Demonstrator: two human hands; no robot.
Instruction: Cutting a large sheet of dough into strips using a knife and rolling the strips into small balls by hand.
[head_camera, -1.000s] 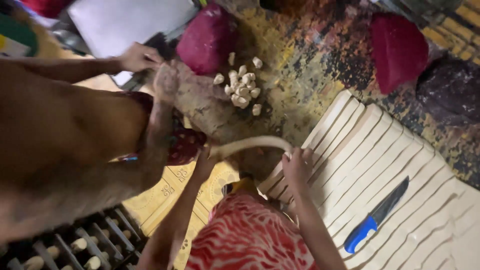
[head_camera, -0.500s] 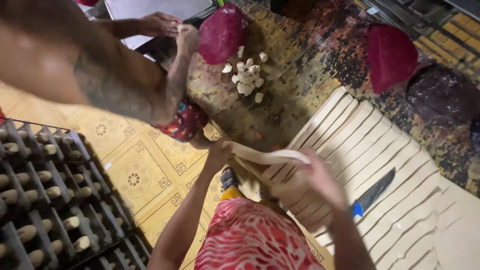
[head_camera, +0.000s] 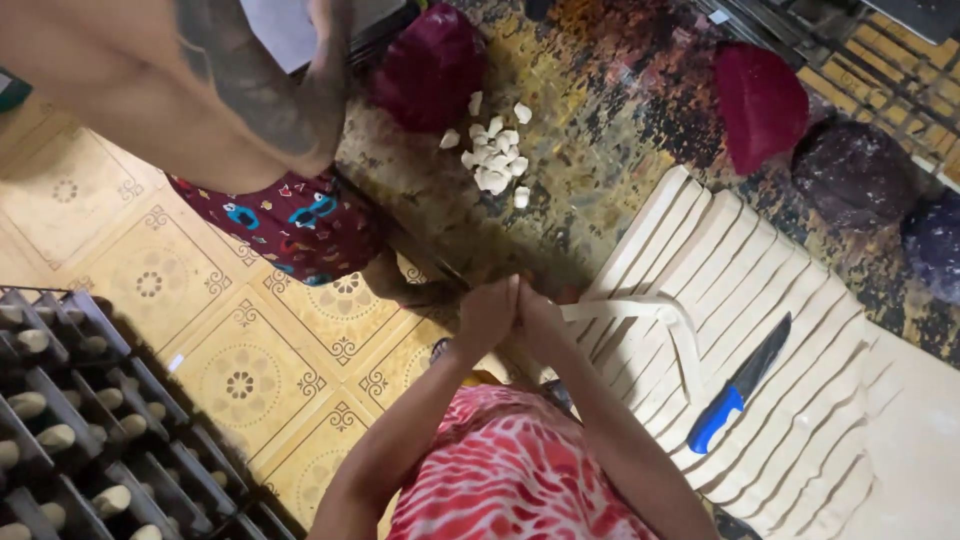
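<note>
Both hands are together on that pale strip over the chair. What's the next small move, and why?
Probably draw the hands apart along the strip: left hand and right hand meet at one end, while the rest loops loose over the slatted chair toward the knife.

Bare forearms; red-and-white patterned garment (head_camera: 510, 480) below them.

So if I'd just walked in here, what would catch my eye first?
Probably the two hands pressed together at the centre, the left hand and right hand gripping one end of a pale strip that loops out over a cream slatted plastic chair. On that chair lies a blue-handled knife. Further up, a little heap of white pieces sits on the stained floor beside a dark red lump.
</note>
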